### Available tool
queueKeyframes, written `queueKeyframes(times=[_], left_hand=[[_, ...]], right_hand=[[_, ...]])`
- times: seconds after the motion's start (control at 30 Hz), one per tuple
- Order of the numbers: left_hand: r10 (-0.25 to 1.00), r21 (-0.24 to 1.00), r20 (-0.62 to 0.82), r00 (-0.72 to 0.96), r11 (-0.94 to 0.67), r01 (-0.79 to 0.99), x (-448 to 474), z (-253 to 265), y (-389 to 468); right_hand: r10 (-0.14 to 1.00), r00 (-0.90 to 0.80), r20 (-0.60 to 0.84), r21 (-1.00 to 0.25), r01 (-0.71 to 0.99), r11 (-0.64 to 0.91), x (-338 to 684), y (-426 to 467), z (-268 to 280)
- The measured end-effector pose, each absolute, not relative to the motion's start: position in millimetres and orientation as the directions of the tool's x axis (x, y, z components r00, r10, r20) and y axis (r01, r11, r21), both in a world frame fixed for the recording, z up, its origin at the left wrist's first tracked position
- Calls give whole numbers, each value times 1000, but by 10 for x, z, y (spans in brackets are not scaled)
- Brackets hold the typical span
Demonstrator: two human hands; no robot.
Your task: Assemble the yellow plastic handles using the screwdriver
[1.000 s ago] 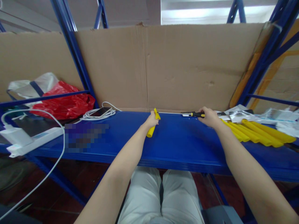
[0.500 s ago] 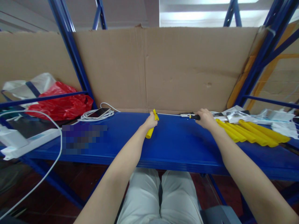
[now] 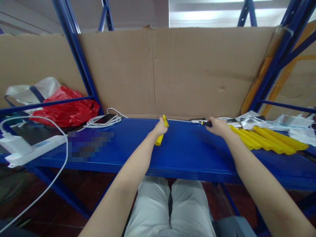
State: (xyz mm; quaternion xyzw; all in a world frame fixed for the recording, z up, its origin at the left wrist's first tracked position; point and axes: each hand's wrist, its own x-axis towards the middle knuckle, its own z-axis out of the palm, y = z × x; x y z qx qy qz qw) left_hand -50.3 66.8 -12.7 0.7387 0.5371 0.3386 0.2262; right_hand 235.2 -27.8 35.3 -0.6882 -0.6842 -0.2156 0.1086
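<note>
My left hand (image 3: 161, 127) is closed around a yellow tube-like piece (image 3: 159, 140), held tilted over the blue table. A narrow, flared end of it shows above the fingers and its rounded end below; the middle is hidden. My right hand (image 3: 217, 126) grips a screwdriver (image 3: 206, 124) with a black and yellow handle, low over the far side of the table and pointing left. Its thin shaft is hard to make out. Close to the right forearm lie several yellow tube-like pieces (image 3: 269, 140) side by side.
Cardboard (image 3: 187, 72) stands along the back of the blue table (image 3: 187, 151). Plastic packets (image 3: 254, 121) lie at the right. At the left are a coiled white cable (image 3: 103, 121), a phone, a red bag (image 3: 69, 107) and a power strip (image 3: 46, 148) with a looping cord.
Both hands keep their holds and stay almost in place. The whole view has shifted slightly.
</note>
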Motion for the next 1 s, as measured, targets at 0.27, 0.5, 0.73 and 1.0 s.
queueKeyframes(times=[0.27, 0.5, 0.73, 1.0], left_hand=[[951, 647, 249, 184, -304, 699, -476, -56, 534], [955, 683, 240, 171, -292, 670, -470, -64, 553], [958, 697, 226, 177, -286, 658, -466, -65, 568], [956, 659, 228, 184, -291, 694, -447, -18, 492]], right_hand=[[868, -91, 488, 161, 987, 13, 2459, -213, 316], [872, -8, 489, 148, 986, -74, 2364, -261, 336], [936, 22, 353, 102, 993, -61, 2370, -254, 336], [909, -31, 416, 158, 987, -39, 2449, -227, 345]])
